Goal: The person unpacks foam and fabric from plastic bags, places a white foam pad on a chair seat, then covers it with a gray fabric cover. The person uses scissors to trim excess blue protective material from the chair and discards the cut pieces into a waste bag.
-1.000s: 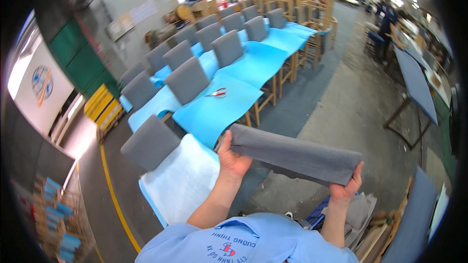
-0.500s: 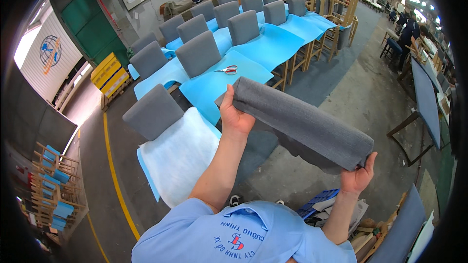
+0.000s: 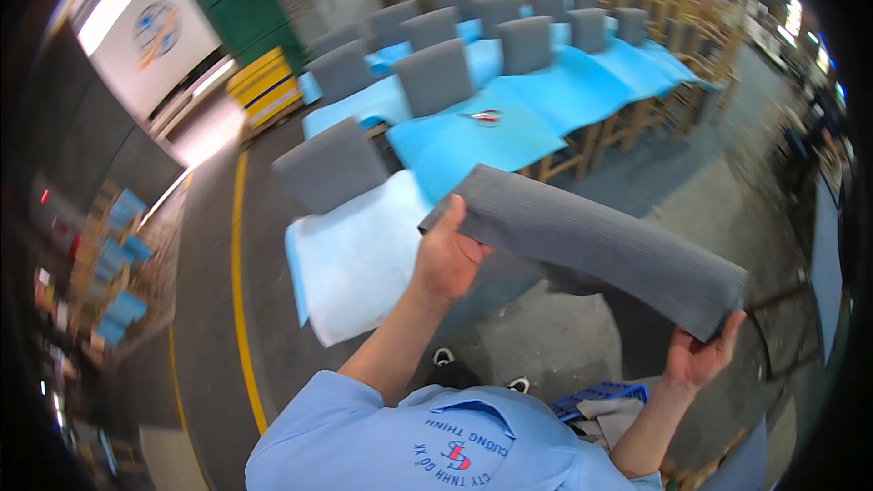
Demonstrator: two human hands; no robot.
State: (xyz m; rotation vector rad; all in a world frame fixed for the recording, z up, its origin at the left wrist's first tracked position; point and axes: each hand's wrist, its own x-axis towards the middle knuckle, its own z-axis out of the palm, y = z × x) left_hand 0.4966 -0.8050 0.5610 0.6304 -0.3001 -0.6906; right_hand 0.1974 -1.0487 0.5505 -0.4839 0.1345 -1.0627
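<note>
A long roll of grey fabric [image 3: 600, 241] is stretched out between my two hands, slanting from upper left down to lower right. My left hand [image 3: 452, 255] grips its left end, thumb on top. At the other end my right hand [image 3: 700, 353] has hold of the roll from beneath and the side. A loose dark flap of the cloth [image 3: 637, 327] hangs below the roll. The nearest chair, with a grey back [image 3: 331, 166] and a white padded sheet [image 3: 359, 259] over its seat, stands to the left of my left hand.
Rows of grey-backed chairs [image 3: 433, 78] draped with light blue sheets [image 3: 573, 82] stand ahead. Red-handled scissors [image 3: 486, 117] lie on one sheet. A blue crate [image 3: 600, 395] holding scraps sits by my feet. Yellow boxes [image 3: 264, 89] are at left, wooden frames [image 3: 691, 14] at far right.
My view has turned left, so the chairs appear shifted right. Both hands keep hold of the roll, and more of its loose flap hangs down near my right hand.
</note>
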